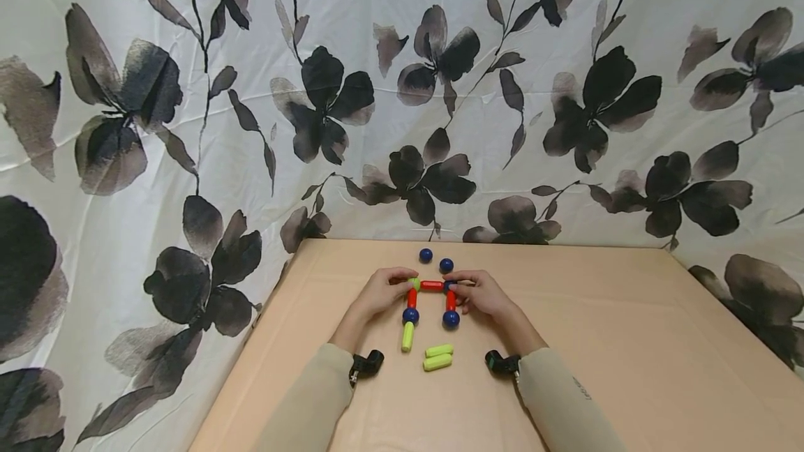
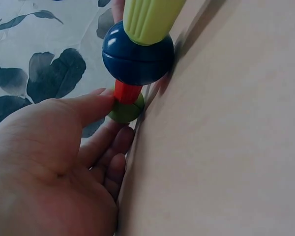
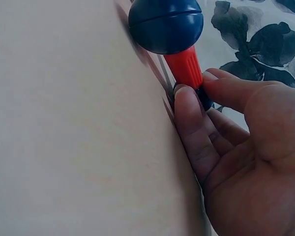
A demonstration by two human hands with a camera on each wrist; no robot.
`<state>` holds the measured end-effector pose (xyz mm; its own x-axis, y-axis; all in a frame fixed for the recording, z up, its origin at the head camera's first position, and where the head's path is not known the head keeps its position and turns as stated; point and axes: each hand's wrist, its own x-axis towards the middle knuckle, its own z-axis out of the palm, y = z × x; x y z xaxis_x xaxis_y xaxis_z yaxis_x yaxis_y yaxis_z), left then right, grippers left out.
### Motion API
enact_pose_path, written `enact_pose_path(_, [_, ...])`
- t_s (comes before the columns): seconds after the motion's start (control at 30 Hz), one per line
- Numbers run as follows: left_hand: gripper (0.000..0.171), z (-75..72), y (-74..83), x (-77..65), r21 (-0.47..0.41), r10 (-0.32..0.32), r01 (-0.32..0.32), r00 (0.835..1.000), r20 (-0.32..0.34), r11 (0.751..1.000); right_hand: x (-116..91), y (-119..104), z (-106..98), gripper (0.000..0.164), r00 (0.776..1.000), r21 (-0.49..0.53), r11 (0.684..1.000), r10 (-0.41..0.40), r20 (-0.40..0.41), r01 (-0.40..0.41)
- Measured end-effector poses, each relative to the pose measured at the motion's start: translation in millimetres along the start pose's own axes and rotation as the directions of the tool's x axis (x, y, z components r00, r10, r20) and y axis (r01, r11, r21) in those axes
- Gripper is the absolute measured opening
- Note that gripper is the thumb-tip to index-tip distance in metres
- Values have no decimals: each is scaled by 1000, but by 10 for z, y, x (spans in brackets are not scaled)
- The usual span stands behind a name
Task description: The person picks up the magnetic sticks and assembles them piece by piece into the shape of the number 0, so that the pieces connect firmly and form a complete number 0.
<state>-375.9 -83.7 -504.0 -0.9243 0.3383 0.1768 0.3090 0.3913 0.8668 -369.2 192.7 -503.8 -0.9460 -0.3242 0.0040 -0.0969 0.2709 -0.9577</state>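
On the table lies a chain of toy rods and balls, bent into an open-bottomed frame. My left hand [image 1: 382, 291] pinches the green ball [image 2: 126, 112] at its upper left corner, by the end of a red rod [image 2: 127, 92]. My right hand [image 1: 485, 293] holds the blue ball [image 3: 205, 100] at the upper right corner, partly covered by fingers. Between the hands runs a red crossbar rod [image 1: 431, 286]. Down the left side come a blue ball [image 1: 410, 316] and a green rod [image 1: 407, 337]. Another red rod [image 3: 185, 67] leads down the right side to a blue ball [image 1: 451, 319].
Two loose green rods [image 1: 437, 357] lie side by side between the forearms. Past the frame sit two loose blue balls [image 1: 426, 255], one close to the right fingers. A floral cloth [image 1: 402, 103] hangs behind the table's [image 1: 603, 340] far edge.
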Motion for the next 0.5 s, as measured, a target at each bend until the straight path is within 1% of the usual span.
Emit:
enact_pose_path(0.1, [26, 1, 5, -14, 3, 7, -7, 1000, -7, 1000, 2, -13, -11, 33, 997, -48, 998, -42, -61, 39])
enact_pose_path(0.2, [27, 8, 13, -22, 1, -2, 2, 1000, -5, 1000, -6, -46, -32, 29, 987, -113, 991, -87, -135, 72])
enact_pose_path(0.3, [27, 10, 27, -30, -5, -9, 9, 1000, -4, 1000, -23, -105, -44, 27, 980, -141, 987, -99, -174, 75])
enact_pose_path(0.4, [27, 8, 46, -39, -17, -25, 25, 1000, -2, 1000, -59, -173, -54, 27, 983, -145, 987, -91, -161, 68])
enact_pose_path(0.47, [28, 5, 49, -43, -22, -35, 35, 999, -1, 999, -96, -224, -55, 27, 989, -154, 986, -86, -121, 66])
enact_pose_path(0.5, [28, 3, 49, -44, -25, -40, 40, 999, -2, 999, -120, -253, -57, 28, 993, -166, 984, -84, -88, 69])
